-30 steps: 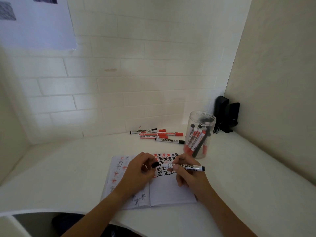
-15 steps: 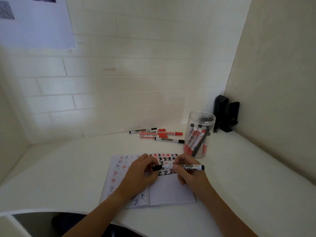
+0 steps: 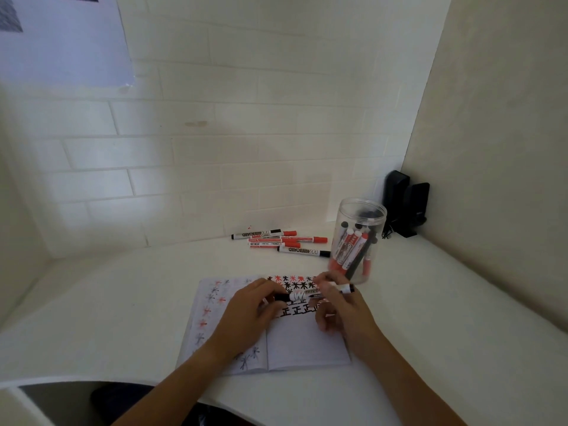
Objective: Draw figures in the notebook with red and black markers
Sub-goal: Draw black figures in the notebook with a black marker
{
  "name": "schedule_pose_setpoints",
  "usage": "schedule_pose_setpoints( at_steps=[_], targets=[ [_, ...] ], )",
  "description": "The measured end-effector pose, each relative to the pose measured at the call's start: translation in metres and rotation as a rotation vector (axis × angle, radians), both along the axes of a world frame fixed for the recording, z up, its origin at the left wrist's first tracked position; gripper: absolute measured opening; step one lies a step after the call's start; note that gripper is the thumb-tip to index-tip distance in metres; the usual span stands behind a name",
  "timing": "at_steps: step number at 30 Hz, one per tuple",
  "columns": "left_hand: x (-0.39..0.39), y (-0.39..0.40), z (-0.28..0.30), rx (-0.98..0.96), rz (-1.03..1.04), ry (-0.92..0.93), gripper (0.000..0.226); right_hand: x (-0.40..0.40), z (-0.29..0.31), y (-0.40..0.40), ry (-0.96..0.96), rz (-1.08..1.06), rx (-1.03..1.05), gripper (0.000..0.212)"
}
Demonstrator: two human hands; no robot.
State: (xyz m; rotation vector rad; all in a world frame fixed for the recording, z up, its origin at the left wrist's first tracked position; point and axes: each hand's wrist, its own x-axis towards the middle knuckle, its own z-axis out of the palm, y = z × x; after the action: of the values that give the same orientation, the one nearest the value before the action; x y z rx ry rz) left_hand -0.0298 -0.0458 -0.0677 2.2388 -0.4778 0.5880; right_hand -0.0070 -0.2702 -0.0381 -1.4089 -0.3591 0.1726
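Both hands grip the black marker [image 3: 310,295] lying left-right over the notebook [image 3: 304,342], cap end toward the left hand [image 3: 249,315]

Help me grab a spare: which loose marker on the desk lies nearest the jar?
The black-capped marker at the front of the pile; its cap nearly reaches the jar.

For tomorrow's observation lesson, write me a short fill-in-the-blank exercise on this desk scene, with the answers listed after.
1. Both hands hold one marker with a ____ cap.
2. The open notebook lies on a ____ desk.
3. The clear jar holds more ____.
4. The star figures on the pages are drawn in black and ____.

Missing words: black; white; markers; red
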Motion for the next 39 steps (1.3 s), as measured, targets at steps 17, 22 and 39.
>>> schedule_pose_setpoints(
  at_steps=[17, 22, 39],
  targets=[
    [0.012, 0.005, -0.016, 0.208, 0.049, -0.073, 0.032, 0.004, -0.019, -0.005, -0.486, -0.114, -0.622, 0.028],
    [0.01, 0.005, -0.013, 0.169, 0.07, -0.094, 0.03, 0.001, -0.018, 0.001, -0.439, -0.119, -0.554, 0.024],
    [0.007, 0.006, -0.008, 0.232, 0.238, 0.273, 0.075, 0.012, -0.003, -0.012, -0.049, -0.164, 0.056, 0.021]
  ],
)
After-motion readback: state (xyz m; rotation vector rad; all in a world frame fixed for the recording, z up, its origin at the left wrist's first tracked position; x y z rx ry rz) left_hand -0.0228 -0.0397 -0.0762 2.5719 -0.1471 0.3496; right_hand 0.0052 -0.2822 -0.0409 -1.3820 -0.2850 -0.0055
